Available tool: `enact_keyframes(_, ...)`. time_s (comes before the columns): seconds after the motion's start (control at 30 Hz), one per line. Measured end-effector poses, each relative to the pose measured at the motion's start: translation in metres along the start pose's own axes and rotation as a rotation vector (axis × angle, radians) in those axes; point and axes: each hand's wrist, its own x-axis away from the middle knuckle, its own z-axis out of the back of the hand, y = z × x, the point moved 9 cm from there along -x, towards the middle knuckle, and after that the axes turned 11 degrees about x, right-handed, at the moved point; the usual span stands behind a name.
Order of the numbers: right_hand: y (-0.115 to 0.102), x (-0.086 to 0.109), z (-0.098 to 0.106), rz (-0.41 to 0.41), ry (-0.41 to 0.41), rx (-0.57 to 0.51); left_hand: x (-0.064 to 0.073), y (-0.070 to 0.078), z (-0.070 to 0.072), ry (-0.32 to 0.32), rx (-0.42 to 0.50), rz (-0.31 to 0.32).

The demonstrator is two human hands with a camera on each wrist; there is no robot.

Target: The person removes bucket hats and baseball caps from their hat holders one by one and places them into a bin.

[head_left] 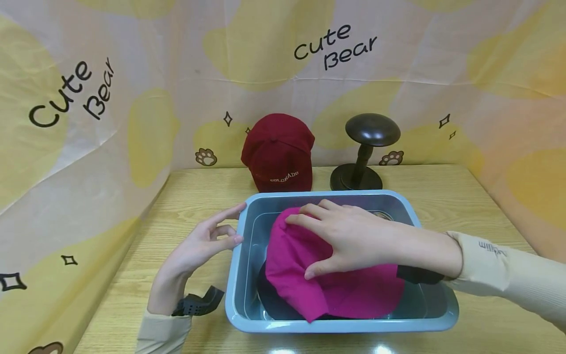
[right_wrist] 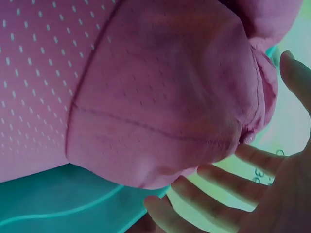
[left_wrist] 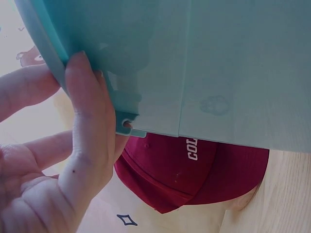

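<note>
In the head view, a bright pink cap (head_left: pixel 292 275) lies in a light blue basin (head_left: pixel 340 325). My right hand (head_left: pixel 349 236) is spread over the cap, thumb apart from the fingers. In the right wrist view, its slightly bent fingers (right_wrist: pixel 218 194) are beside the pink crown (right_wrist: pixel 160 97), not curled round it. My left hand (head_left: pixel 199 246) touches the basin's left rim with index fingertip and thumb tip. The left wrist view shows its fingers (left_wrist: pixel 87 111) against the basin's outer side (left_wrist: pixel 146 58).
Behind the basin stand a dark red cap (head_left: pixel 280 152) lettered COLORADO and a dark mushroom-shaped stand (head_left: pixel 372 130). Something dark (head_left: pixel 276 297) lies under the pink cap. Part of a round patterned thing (head_left: pixel 382 215) shows behind my right forearm. Printed cloth (head_left: pixel 265 59) hangs behind the wooden table (head_left: pixel 199 187).
</note>
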Motion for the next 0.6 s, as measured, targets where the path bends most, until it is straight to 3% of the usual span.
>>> enact_keyframes(0.6,-0.013,-0.011,-0.044,-0.029,-0.19,-0.022,0.0,0.001,-0.002,-0.015,0.003,-0.019)
